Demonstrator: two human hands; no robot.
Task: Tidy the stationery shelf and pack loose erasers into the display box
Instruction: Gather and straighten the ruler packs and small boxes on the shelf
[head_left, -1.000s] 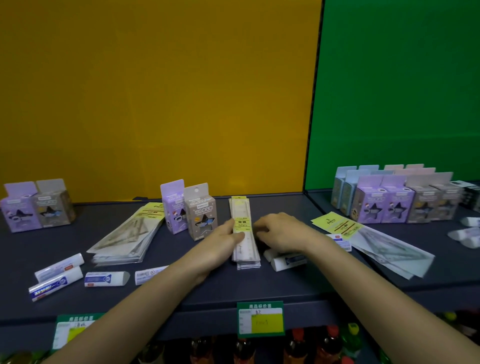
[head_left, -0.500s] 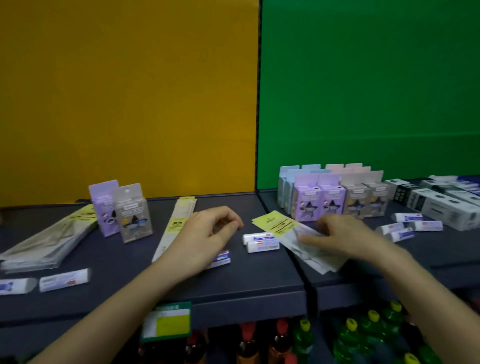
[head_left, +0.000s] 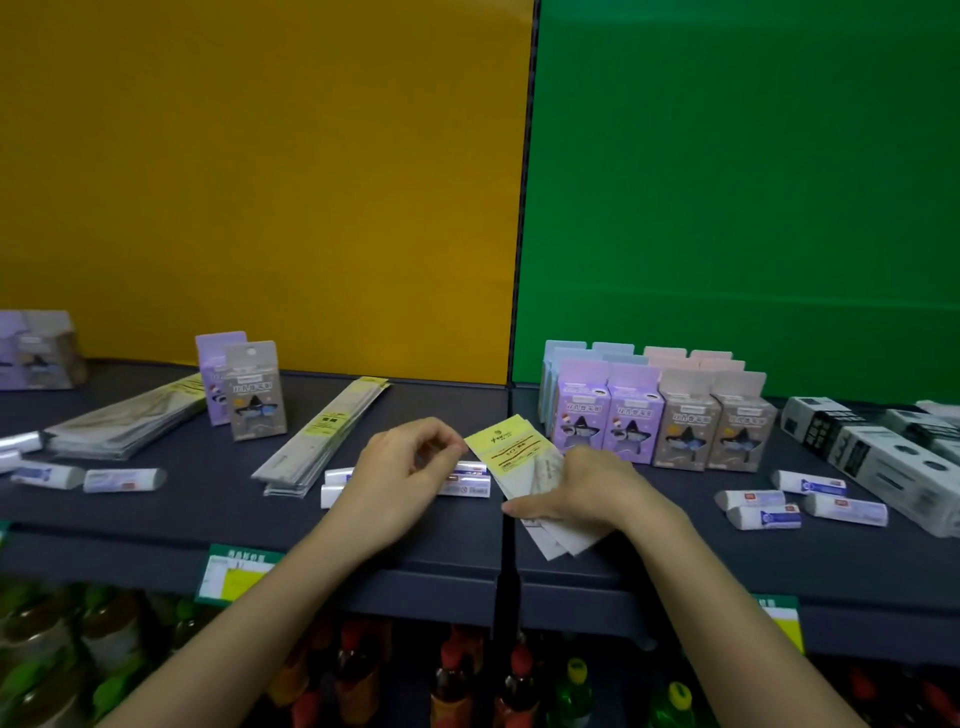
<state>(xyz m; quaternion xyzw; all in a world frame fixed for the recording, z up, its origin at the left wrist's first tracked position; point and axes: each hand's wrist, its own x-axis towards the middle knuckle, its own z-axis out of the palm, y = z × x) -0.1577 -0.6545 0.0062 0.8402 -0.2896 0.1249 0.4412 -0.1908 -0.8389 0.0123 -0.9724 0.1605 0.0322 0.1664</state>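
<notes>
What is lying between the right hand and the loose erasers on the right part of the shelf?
Nothing visible. The right hand rests on the yellow-headed packets, and only bare shelf separates it from the loose erasers further right.

Both forearms are stretched forward side by side. The left hand is loosely curled, fingers bent inward; the right hand is laid flat, palm down.

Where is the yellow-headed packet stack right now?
In the head view, the packet stack lies mid-shelf across the seam between the two shelf boards, under the right hand, just in front of the purple boxes.
</notes>
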